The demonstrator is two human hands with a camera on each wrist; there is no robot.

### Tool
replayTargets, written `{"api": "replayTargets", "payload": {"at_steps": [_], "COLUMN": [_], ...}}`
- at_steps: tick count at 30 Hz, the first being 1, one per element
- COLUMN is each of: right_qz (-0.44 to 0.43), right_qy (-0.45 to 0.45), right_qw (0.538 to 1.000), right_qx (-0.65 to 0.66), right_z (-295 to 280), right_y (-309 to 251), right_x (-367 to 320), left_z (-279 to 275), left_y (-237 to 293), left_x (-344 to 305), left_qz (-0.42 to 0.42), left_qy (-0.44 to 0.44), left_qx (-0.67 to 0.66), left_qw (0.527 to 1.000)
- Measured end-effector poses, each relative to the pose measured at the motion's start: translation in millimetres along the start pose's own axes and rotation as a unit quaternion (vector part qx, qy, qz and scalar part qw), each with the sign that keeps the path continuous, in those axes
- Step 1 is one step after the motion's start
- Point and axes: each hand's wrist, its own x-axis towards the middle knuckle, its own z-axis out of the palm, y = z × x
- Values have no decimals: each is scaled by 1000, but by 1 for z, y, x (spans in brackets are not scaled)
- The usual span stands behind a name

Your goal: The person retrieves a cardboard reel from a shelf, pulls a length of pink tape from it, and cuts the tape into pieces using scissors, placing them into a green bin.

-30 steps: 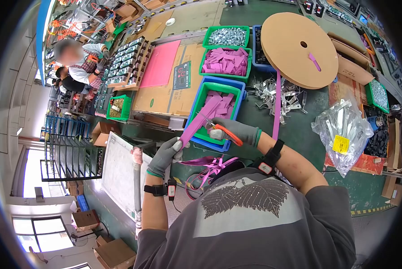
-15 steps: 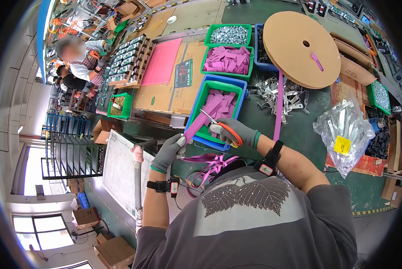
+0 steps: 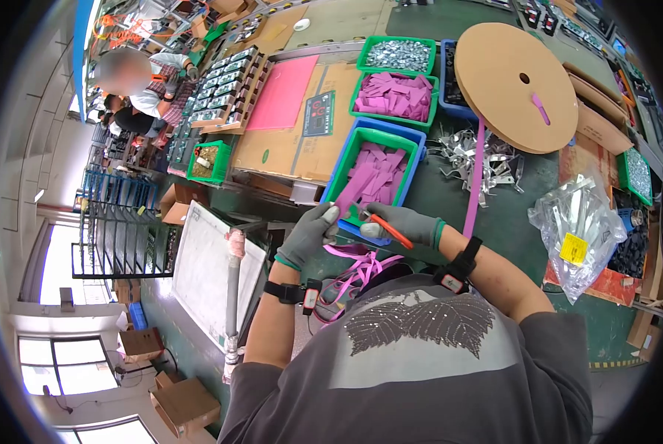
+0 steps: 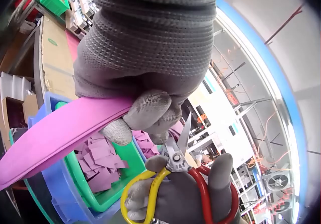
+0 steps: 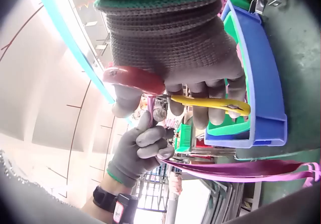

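The gloved left hand (image 3: 307,235) pinches a bundle of flat pink-purple strips (image 4: 65,128) between thumb and fingers. One end of the bundle points out over a green bin (image 4: 131,176) of cut purple pieces. From the other side of the hand, the rest hangs down in long loops. In the gloved right hand (image 3: 405,222) is a pair of scissors (image 4: 176,159) with one red and one yellow handle, fingers through the loops. The blades stand parted close to the left fingertips, as the left wrist view shows.
A blue bin (image 3: 418,152) surrounds the green one. Behind are green bins of purple pieces (image 3: 394,96) and small metal parts (image 3: 398,55). A large cardboard reel (image 3: 494,96) feeds a purple strip downward beside loose metal brackets (image 3: 486,166). Another person (image 3: 154,92) works at far left.
The scissors have come nearer the left hand, and the strip end beyond that hand looks shorter. The head view has shifted, so the scene sits farther right.
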Motion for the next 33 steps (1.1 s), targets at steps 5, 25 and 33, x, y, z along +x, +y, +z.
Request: {"api": "replayTargets", "payload": {"at_steps": [5,25,33], "right_qz": [31,2,46], "right_qy": [16,-4,29], "right_qw": [999,992,979], "right_qx": [37,126,198], "right_z": [-1,-4,-3], "right_y": [-28,-24,-24], "right_x": [-8,-7,-5], "left_z": [4,0,-30], "left_y": [2,5,-3], "left_x": [3,2,-8], "left_qz": [39,26,38], "left_qy": [2,-23,-49], "left_qx": [33,50,68], "left_qw": [999,998,996]}}
